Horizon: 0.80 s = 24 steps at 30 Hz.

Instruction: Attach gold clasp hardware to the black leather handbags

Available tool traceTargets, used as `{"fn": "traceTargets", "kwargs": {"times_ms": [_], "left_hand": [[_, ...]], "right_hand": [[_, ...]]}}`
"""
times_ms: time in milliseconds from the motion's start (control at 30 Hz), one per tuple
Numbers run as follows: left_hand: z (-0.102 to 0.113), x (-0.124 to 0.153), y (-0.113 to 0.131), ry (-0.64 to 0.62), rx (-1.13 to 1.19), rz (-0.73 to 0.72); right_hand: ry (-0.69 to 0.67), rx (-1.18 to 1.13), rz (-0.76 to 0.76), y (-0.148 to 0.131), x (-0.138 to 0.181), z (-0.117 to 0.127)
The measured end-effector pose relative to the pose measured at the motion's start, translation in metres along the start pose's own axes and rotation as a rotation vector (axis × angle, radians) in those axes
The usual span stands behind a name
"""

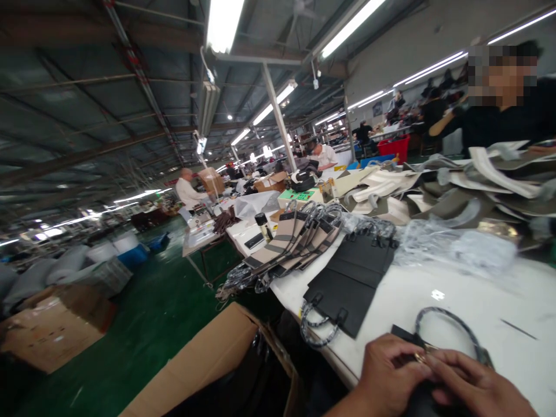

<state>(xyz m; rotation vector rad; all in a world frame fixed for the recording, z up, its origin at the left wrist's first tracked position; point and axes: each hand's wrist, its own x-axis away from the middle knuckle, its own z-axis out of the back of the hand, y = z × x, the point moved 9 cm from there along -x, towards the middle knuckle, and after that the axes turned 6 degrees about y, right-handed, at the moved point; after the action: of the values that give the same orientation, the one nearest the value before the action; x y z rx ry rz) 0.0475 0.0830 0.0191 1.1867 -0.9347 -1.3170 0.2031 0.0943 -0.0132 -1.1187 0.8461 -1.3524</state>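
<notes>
At the lower right, my left hand [388, 370] pinches a small gold-coloured metal fitting [420, 357]. My right hand [475, 382] closes on the same fitting from the other side, fingertips meeting my left. Under both hands lies a black bag panel [402, 333], mostly hidden by them. Its rope handle [447, 313], wrapped in clear plastic, arches up behind my fingers. To the left, a flat black bag panel [354, 272] with wrapped handles at both ends rests on the white table [464, 295].
Stacked beige-and-black panels with handles [295, 240] lie farther back. Clear plastic wrap [460, 249] and a heap of grey-and-white pieces [434, 185] cover the far right. An open cardboard box [200, 365] stands beside the table's left edge. A person [508, 110] is across the table.
</notes>
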Motion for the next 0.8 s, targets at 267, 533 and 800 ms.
{"fn": "traceTargets", "kwargs": {"times_ms": [267,533,800], "left_hand": [[-0.006,-0.008,0.004,-0.163,0.020,0.055],[-0.008,-0.014,-0.006,-0.246,0.097,0.124],[-0.009,-0.012,-0.006,-0.212,0.113,0.158]], "right_hand": [[-0.035,-0.308,0.015,-0.030,0.008,-0.008],[-0.026,-0.353,0.107,-0.045,0.010,0.001],[-0.067,-0.256,0.035,-0.033,0.011,0.003]]}}
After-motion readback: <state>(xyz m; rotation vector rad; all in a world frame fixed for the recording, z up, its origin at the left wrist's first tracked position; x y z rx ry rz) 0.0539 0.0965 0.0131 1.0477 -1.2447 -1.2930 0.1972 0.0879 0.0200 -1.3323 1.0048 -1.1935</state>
